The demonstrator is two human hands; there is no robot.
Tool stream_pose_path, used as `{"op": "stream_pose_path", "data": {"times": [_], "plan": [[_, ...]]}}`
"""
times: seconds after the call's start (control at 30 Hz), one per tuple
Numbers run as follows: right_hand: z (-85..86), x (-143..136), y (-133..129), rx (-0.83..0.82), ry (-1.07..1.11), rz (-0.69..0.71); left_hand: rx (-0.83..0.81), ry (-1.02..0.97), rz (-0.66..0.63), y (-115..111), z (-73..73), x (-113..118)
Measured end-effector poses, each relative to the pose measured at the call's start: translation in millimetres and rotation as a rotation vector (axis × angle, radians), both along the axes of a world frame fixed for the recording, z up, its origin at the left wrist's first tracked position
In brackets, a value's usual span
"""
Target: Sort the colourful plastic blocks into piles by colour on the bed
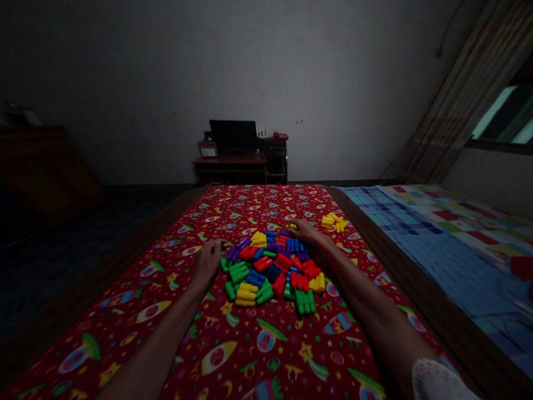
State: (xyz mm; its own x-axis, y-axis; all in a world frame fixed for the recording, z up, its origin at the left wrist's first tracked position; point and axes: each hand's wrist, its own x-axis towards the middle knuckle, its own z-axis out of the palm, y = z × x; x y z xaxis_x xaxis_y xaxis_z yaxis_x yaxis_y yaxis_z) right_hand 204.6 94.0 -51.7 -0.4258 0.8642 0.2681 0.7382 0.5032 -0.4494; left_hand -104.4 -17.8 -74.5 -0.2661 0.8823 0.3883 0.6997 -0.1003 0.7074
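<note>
A pile of plastic blocks in red, blue, green, yellow and purple lies on the red patterned cloth (266, 333), between my hands. My left hand (207, 260) rests at the pile's left edge beside the purple and green blocks (239, 272), its fingers curled; whether anything is in them is hidden. At the far right edge of the pile, the fingers of my right hand (303, 230) are closed on a small yellow block (290, 226). Beyond that hand, to the right, sits a separate small group of yellow blocks (333, 222).
A desk (229, 160) with a dark monitor (234, 136) stands against the far wall. To the right is a bed with a blue checked sheet (400, 239). A wooden cabinet (37, 166) is at the left; a curtain (449, 100) hangs at the right.
</note>
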Motion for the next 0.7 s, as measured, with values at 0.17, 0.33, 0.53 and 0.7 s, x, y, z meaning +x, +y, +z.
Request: {"op": "stream_pose_path", "data": {"times": [0.17, 0.33, 0.53, 0.7], "plan": [[0.0, -9, 0, 0.014, 0.03, -0.05, -0.009, -0.014, -0.003, 0, 1.2, 1], [14.7, 18, 1, 0.144, 0.097, -0.274, -0.029, -0.008, 0.007, 0, 1.8, 3], [27.8, 63, -15, 0.194, 0.001, -0.504, -0.015, -0.024, -0.001, -1, 2.9, 6], [37.7, 4, -42, 0.224, 0.096, -0.147, -0.012, 0.005, 0.011, 0, 3.3, 6]]}}
